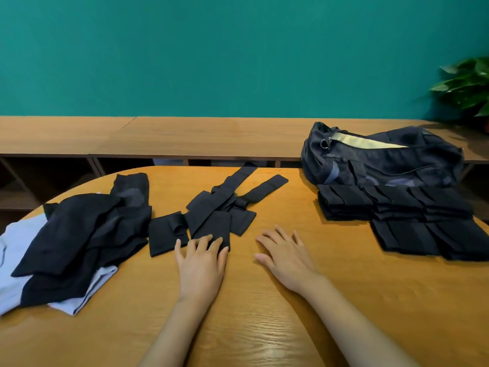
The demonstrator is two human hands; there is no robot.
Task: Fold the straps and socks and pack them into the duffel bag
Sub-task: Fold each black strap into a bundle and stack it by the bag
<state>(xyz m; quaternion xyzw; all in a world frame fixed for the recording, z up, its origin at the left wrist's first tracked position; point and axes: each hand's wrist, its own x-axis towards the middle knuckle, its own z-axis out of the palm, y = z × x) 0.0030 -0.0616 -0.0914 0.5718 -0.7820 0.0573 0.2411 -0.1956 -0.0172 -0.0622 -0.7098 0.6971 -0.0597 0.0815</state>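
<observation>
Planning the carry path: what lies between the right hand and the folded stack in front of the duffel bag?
Only bare table lies between the right hand and the folded stack, as the head view shows.

The only view comes from a camera worn on the person's head. It looks forward and down across the wooden table (264, 327) from its near side, close enough that both forearms enter from the bottom edge, with the left hand (201, 263) and right hand (285, 260) low in the middle. It faces the teal wall (238, 49) roughly square on, over a low wooden shelf (185, 136) (the lens is wide-angle, reaching the duffel bag (383, 160) and a plant (465, 86) at far right).
</observation>
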